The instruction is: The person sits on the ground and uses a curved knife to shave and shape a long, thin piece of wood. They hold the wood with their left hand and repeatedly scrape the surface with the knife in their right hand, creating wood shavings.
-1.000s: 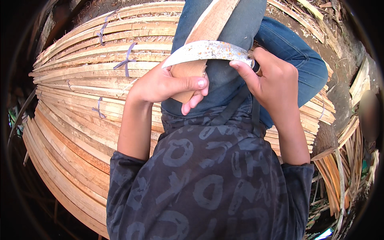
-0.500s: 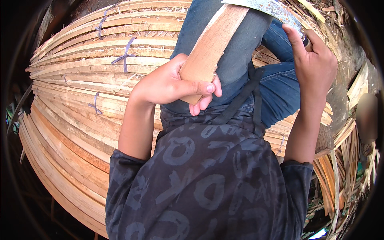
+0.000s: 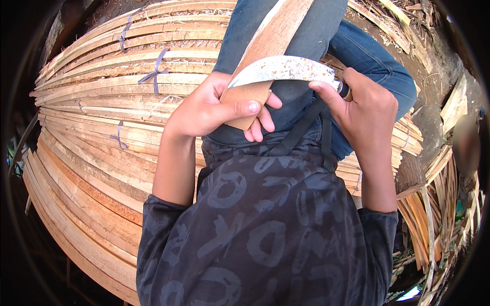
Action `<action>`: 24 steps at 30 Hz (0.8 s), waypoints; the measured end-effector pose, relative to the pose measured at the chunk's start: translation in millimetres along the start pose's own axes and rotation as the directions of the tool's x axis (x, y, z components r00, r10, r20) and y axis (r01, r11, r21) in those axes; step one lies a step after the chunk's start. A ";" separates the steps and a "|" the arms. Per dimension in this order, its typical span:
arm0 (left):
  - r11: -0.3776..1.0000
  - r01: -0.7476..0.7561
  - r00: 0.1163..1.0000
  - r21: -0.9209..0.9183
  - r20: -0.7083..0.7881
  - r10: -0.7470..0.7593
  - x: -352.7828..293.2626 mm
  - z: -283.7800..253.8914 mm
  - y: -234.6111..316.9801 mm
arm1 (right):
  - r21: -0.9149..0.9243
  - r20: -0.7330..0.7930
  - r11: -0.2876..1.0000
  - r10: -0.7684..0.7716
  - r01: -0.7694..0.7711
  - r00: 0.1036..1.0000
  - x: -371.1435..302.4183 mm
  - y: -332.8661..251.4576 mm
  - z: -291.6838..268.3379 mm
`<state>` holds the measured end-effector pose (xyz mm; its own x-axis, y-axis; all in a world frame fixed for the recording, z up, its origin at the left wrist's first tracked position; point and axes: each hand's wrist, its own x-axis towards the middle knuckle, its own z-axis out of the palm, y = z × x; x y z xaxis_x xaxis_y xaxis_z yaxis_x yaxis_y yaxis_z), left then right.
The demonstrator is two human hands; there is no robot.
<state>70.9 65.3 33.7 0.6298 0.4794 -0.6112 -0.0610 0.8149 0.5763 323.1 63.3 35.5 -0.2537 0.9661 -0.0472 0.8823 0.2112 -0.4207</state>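
Your left hand (image 3: 204, 109) pinches a flat, tan wooden strip (image 3: 275, 33) running beyond this grip over your blue denim jeans (image 3: 320, 38), and your right hand (image 3: 370, 109) is wrapped round a curved, rust-speckled metal knife (image 3: 286, 69), its blade crossing the strip beyond your left thumb (image 3: 240, 108).

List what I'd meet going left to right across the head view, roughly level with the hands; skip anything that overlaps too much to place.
Largest purple tie → left hand → curved knife → right hand → pale wood piece near the right rim.
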 end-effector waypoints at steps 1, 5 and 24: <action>1.000 -0.008 1.000 0.009 -0.016 0.008 -2.1 1.6 -1.3 | -0.013 0.003 1.000 -0.004 0.004 1.000 0.5 1.1 0.8; 0.998 -0.020 1.000 0.067 -0.018 0.021 -4.6 2.4 -0.5 | -0.070 -0.062 0.997 -0.044 0.040 0.997 5.7 6.6 6.0; 0.996 -0.091 0.996 -0.004 -0.018 0.091 -2.4 7.8 -16.7 | -0.114 -0.169 0.985 0.107 -0.128 0.980 30.8 43.8 -4.4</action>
<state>76.5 48.0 29.8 0.6076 0.5573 -0.5659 -0.1215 0.7693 0.6272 355.7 103.0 19.6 -0.0870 0.9943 0.0615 0.9469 0.1017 -0.3049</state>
